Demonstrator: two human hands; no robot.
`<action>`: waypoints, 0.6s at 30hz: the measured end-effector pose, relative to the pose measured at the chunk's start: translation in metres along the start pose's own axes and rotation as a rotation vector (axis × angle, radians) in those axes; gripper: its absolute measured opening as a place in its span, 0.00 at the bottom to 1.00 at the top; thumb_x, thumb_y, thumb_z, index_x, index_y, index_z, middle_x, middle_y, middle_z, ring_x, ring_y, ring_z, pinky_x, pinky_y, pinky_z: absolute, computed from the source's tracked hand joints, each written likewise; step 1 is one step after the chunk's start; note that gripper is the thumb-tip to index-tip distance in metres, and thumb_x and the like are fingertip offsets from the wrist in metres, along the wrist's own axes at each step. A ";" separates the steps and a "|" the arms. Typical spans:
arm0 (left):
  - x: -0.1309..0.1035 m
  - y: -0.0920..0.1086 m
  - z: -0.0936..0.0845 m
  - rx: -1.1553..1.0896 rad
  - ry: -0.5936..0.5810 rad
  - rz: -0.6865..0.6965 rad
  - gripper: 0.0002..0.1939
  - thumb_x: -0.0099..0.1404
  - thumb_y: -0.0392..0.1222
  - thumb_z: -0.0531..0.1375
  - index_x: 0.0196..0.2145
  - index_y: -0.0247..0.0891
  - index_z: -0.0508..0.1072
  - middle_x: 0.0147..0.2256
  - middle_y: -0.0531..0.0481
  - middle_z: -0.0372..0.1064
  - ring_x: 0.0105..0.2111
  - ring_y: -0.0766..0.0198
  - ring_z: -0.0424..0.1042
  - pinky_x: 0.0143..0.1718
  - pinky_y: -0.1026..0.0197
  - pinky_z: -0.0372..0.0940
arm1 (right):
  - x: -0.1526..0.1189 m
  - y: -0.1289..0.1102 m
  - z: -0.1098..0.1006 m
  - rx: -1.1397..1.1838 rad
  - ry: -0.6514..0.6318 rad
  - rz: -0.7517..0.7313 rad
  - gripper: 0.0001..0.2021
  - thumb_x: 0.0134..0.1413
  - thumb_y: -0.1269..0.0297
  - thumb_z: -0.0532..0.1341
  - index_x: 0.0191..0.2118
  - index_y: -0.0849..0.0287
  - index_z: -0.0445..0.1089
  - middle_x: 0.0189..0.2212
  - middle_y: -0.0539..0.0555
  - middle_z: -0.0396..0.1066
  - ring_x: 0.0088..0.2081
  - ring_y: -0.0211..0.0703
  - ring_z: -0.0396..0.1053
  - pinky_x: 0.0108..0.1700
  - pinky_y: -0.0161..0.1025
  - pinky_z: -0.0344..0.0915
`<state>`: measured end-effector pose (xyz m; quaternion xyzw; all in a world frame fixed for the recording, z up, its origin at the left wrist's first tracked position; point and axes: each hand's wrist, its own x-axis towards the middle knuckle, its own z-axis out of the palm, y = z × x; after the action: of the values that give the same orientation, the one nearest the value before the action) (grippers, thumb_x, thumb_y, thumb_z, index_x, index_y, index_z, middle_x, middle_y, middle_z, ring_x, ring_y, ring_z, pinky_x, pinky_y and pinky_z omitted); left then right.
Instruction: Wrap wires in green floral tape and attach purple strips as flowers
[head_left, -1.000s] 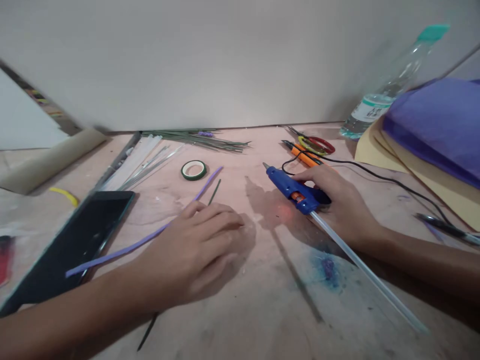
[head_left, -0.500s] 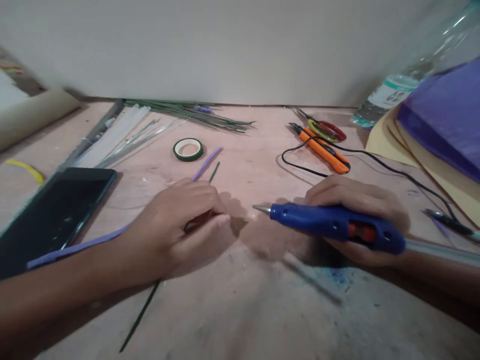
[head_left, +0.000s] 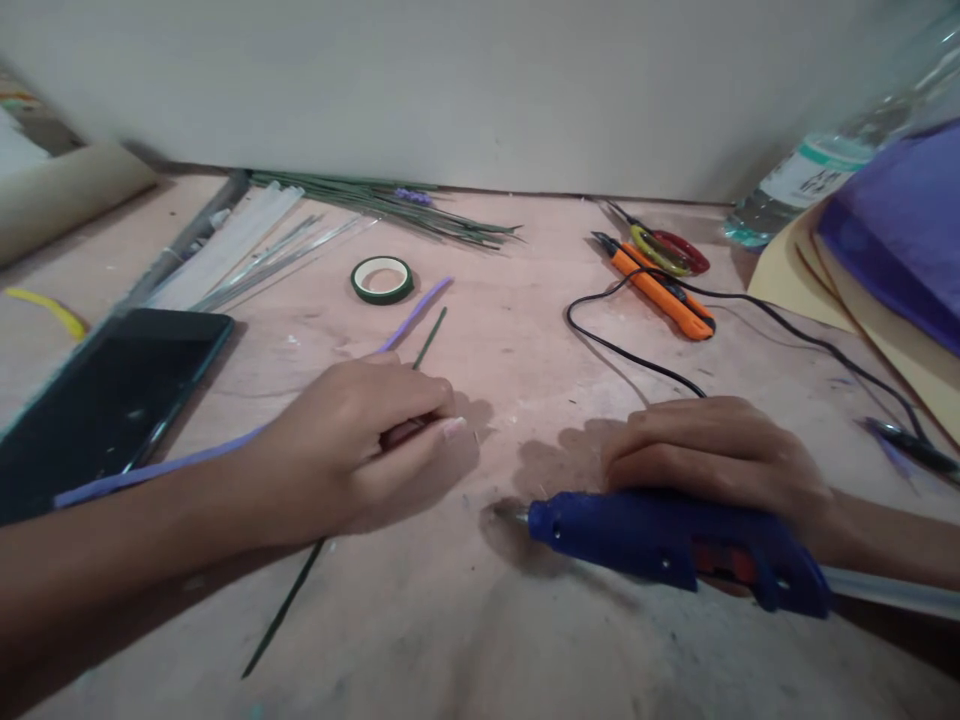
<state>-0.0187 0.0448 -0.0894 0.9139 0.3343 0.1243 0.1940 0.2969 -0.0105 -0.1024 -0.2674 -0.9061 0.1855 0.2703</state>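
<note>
My left hand [head_left: 375, 440] is closed on a thin green stem [head_left: 285, 605], whose two ends stick out above and below it. A purple strip [head_left: 161, 470] passes under my left wrist and comes out above the knuckles. On the right, my right hand [head_left: 712, 450] is wrapped round a blue glue gun [head_left: 622, 535], which lies low near the table with its metal tip pointing left. A clear glue stick [head_left: 892, 590] comes out of its back end. The tip is a short way from my left fingers, not touching them.
Behind my hands are a green tape roll [head_left: 382, 281], green stems [head_left: 360, 205], clear sticks [head_left: 232, 250], an orange cutter [head_left: 664, 295] and scissors [head_left: 667, 250]. A phone [head_left: 112, 385] lies left; a bottle [head_left: 810, 180], purple sheets [head_left: 900, 220] and a black cord [head_left: 795, 325] are right.
My right hand has lowered the glue gun toward the table and nearer to me. My left hand keeps its hold on the green stem. The view has shifted slightly.
</note>
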 end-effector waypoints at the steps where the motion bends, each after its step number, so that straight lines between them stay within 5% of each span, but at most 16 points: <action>1: 0.000 0.000 0.000 0.002 -0.006 0.012 0.17 0.74 0.44 0.52 0.27 0.40 0.70 0.25 0.50 0.72 0.27 0.60 0.68 0.31 0.55 0.56 | 0.000 0.000 0.000 -0.005 -0.001 -0.005 0.13 0.77 0.58 0.51 0.45 0.55 0.70 0.35 0.55 0.77 0.34 0.45 0.76 0.35 0.41 0.71; 9: 0.000 0.001 0.000 -0.033 -0.012 0.051 0.16 0.74 0.41 0.53 0.27 0.40 0.69 0.25 0.52 0.69 0.26 0.62 0.65 0.31 0.55 0.55 | 0.000 -0.001 0.001 -0.060 -0.028 -0.052 0.11 0.76 0.61 0.51 0.46 0.54 0.71 0.34 0.55 0.77 0.33 0.45 0.75 0.34 0.42 0.70; 18: 0.001 0.002 0.000 -0.043 -0.013 0.056 0.17 0.73 0.40 0.52 0.26 0.40 0.67 0.23 0.51 0.68 0.24 0.62 0.63 0.31 0.54 0.54 | -0.008 -0.003 0.001 -0.040 0.095 0.093 0.17 0.74 0.46 0.55 0.46 0.50 0.76 0.37 0.56 0.80 0.37 0.50 0.80 0.37 0.44 0.76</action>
<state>-0.0169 0.0436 -0.0880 0.9193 0.3047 0.1308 0.2121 0.3004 -0.0177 -0.1048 -0.3231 -0.8824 0.1669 0.2985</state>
